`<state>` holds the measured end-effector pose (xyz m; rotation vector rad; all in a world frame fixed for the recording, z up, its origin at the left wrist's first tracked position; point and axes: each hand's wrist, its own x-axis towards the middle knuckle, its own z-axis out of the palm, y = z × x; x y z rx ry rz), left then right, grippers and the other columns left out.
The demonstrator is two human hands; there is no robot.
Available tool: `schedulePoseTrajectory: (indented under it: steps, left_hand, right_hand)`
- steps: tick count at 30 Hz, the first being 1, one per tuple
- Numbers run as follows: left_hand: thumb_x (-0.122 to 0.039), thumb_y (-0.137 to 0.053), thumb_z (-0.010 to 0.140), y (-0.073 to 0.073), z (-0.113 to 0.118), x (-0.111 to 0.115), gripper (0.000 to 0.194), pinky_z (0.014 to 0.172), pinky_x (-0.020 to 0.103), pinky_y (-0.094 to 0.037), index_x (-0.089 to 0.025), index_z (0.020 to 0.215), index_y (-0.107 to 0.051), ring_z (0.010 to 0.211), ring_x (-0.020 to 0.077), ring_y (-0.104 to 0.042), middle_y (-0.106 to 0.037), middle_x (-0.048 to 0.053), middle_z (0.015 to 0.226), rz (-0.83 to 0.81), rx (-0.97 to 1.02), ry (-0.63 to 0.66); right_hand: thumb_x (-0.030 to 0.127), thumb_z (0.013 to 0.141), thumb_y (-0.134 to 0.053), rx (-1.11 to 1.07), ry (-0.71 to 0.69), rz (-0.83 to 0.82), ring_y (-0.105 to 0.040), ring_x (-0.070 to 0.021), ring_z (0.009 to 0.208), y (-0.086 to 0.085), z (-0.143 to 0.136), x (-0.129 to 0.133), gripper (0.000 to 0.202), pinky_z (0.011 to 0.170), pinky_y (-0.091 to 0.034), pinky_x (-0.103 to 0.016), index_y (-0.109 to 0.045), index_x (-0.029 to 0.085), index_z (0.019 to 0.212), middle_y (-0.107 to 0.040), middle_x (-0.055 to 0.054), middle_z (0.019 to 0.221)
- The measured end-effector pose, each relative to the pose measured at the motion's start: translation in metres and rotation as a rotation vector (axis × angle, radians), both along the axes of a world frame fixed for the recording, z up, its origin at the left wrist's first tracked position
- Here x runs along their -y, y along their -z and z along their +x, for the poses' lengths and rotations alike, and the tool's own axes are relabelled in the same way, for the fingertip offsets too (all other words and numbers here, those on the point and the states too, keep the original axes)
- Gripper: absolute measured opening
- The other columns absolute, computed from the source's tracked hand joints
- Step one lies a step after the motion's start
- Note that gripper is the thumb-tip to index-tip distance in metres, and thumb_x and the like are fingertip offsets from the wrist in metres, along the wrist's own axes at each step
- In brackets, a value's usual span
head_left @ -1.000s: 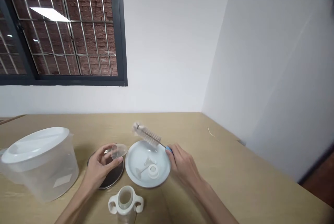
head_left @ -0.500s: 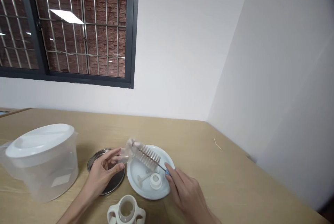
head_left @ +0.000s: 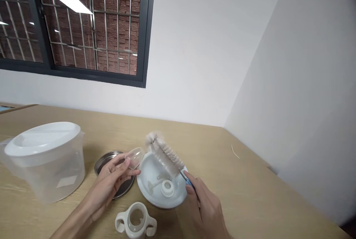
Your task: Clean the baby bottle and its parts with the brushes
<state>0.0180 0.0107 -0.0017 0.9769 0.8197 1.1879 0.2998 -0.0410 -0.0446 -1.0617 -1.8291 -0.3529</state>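
Observation:
A small clear plastic cap [head_left: 135,158] is pinched in the fingers of my left hand [head_left: 109,179], its mouth turned toward the brush. My right hand [head_left: 204,203] is closed on the blue handle of a white bristle brush [head_left: 165,153], whose head points up and left over the white bowl [head_left: 150,200]. The brush and the clear cap are apart. Inside the bowl lie a white ring [head_left: 167,188] and a translucent stemmed piece [head_left: 155,183]. A white two-handled cup [head_left: 136,220] stands open in front of the bowl.
A round metal tray [head_left: 122,190] lies partly behind my left hand. On the left stands a large translucent tub [head_left: 55,172] with a white lid. A thin pale strip [head_left: 235,151] lies at the right on the wooden table [head_left: 256,202]. Behind is a barred window.
The brush has come away from the clear cap, moving up and right. My left hand has turned the cap, and my right hand has shifted slightly right. The whole view has tilted a little.

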Motion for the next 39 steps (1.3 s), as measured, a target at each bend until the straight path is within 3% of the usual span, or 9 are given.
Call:
schedulePoseTrajectory:
  steps: [4,11,16,22,30,36,39]
  left_hand:
    - [-0.044,-0.071,0.086,-0.004,0.001,0.002,0.034,0.075,0.023,-0.060,-0.013,0.099,-0.067,0.080,0.0186,-0.075,-0.076,0.016,0.103,-0.122,0.100,0.027]
    - [-0.044,-0.070,0.087,-0.005,0.005,0.003,0.035,0.067,0.021,-0.061,-0.010,0.092,-0.070,0.070,0.0168,-0.074,-0.077,0.017,0.095,-0.226,0.172,0.001]
    - [-0.044,-0.073,0.085,-0.001,0.004,0.002,0.033,0.068,0.019,-0.060,-0.012,0.090,-0.069,0.071,0.0146,-0.073,-0.077,0.014,0.093,-0.210,0.181,0.033]
    - [-0.037,-0.071,0.088,-0.003,0.006,0.000,0.024,0.067,0.021,-0.060,-0.016,0.092,-0.061,0.071,0.0139,-0.073,-0.076,0.015,0.103,-0.236,0.174,-0.054]
    - [-0.034,-0.073,0.087,0.002,0.006,-0.001,0.023,0.068,0.020,-0.059,-0.018,0.088,-0.057,0.073,0.0124,-0.071,-0.075,0.011,0.101,-0.203,0.180,-0.022]
    - [-0.040,-0.072,0.087,0.004,0.004,0.000,0.024,0.070,0.020,-0.058,-0.019,0.093,-0.063,0.079,0.0128,-0.069,-0.074,0.010,0.107,-0.120,0.111,-0.010]
    - [-0.040,-0.074,0.085,0.006,0.004,0.000,0.027,0.072,0.020,-0.056,-0.021,0.101,-0.064,0.085,0.0135,-0.069,-0.072,0.008,0.112,-0.064,0.021,-0.028]
  right_hand:
    - [0.017,0.098,-0.045,-0.038,0.001,-0.023,-0.069,-0.0167,0.076,-0.003,0.000,0.000,0.031,0.063,-0.056,-0.024,-0.055,0.017,0.127,-0.069,-0.008,0.090]
    - [0.018,0.097,-0.046,-0.047,-0.021,-0.071,-0.068,-0.0176,0.072,0.003,-0.012,0.006,0.033,0.059,-0.054,-0.025,-0.055,0.019,0.129,-0.069,-0.008,0.087]
    - [0.020,0.097,-0.051,0.126,-0.008,-0.026,-0.064,-0.0159,0.063,0.000,-0.015,0.008,0.034,0.051,-0.047,-0.024,-0.053,0.017,0.131,-0.066,-0.005,0.079]
    - [0.022,0.099,-0.050,0.164,0.170,0.011,-0.062,-0.0153,0.059,-0.005,-0.001,0.002,0.028,0.052,-0.043,-0.026,-0.057,0.015,0.125,-0.064,-0.005,0.078]
    - [0.020,0.099,-0.047,0.091,0.014,-0.058,-0.065,-0.0156,0.067,-0.004,-0.010,0.008,0.030,0.056,-0.048,-0.024,-0.055,0.016,0.128,-0.067,-0.007,0.083]
    - [0.025,0.100,-0.046,0.104,0.132,-0.092,-0.066,-0.0161,0.066,-0.006,0.001,0.002,0.027,0.056,-0.049,-0.025,-0.062,0.015,0.120,-0.067,-0.007,0.080]
    - [0.024,0.100,-0.045,0.015,0.109,-0.115,-0.067,-0.0173,0.073,-0.010,0.005,0.003,0.025,0.060,-0.051,-0.026,-0.062,0.017,0.118,-0.070,-0.008,0.086]
